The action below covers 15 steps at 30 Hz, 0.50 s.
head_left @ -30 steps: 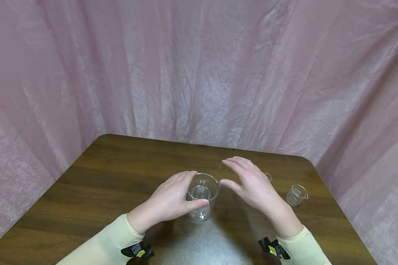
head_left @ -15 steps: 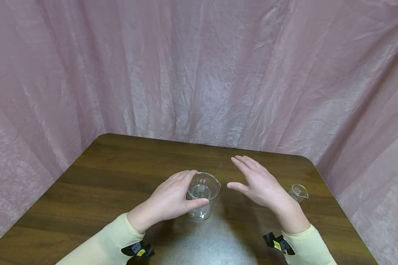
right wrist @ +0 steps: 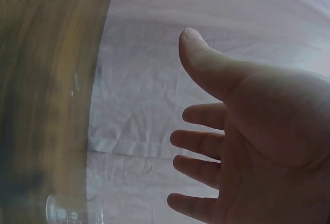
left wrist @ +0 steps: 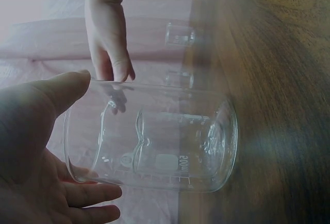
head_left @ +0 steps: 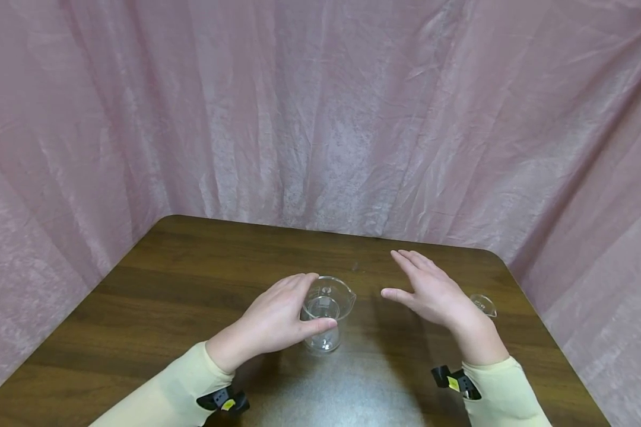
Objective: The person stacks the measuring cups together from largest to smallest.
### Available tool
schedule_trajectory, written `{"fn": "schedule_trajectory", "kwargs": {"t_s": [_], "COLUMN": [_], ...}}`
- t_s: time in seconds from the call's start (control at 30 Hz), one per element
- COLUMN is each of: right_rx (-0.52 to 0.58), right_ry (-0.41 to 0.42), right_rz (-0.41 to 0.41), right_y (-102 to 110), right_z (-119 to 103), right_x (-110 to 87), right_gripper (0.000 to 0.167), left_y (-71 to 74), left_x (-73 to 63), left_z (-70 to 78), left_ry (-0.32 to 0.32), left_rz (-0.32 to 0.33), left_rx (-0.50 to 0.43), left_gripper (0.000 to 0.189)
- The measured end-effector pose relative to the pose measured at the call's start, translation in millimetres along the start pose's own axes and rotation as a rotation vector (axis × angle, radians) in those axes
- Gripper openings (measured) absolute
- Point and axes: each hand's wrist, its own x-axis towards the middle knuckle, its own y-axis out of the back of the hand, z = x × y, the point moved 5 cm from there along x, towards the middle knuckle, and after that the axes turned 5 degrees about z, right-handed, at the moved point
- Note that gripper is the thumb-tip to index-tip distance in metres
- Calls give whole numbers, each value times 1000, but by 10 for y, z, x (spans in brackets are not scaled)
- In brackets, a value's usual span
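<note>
My left hand (head_left: pixel 272 317) holds a large clear glass beaker (head_left: pixel 345 303) near its rim, thumb on the near side and fingers on the far side. The beaker stands upright on the table with a smaller beaker (head_left: pixel 322 309) nested inside it. In the left wrist view, 500 ml print shows on the glass. My right hand (head_left: pixel 432 293) is held above the table to the right, fingers straight, thumb spread, holding nothing. Beyond its wrist a small beaker (head_left: pixel 484 304) is partly hidden. The left wrist view shows this small beaker and another small beaker (left wrist: pixel 179 79) behind the large one.
The brown wooden table (head_left: pixel 192 279) has rounded far corners. A pink curtain (head_left: pixel 320 118) hangs behind it and along both sides. A faint clear mark or small piece (head_left: pixel 355 267) lies toward the back; its kind is unclear.
My right hand has moved right, away from the large beaker, and now covers more of the small beaker there. My left hand and the large beaker stay nearly still.
</note>
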Motion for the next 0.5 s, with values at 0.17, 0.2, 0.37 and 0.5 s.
{"fn": "schedule_trajectory", "kwargs": {"t_s": [0.17, 0.2, 0.37, 0.5], "right_rx": [-12, -15, -24, -24], "right_ry": [-23, -27, -50, -59], "right_rz": [-5, -5, -13, -16], "right_y": [11, 12, 10, 23], "right_z": [98, 115, 188, 242], "right_x": [8, 8, 4, 7], "right_gripper": [90, 90, 92, 92], "left_y": [3, 4, 4, 5], "left_x": [4, 5, 2, 3], "left_z": [1, -1, -3, -1], "left_ry": [-2, -2, -6, -11], "left_rz": [4, 5, 3, 4], "left_rx": [10, 11, 10, 9], "left_gripper": [95, 95, 95, 95]}}
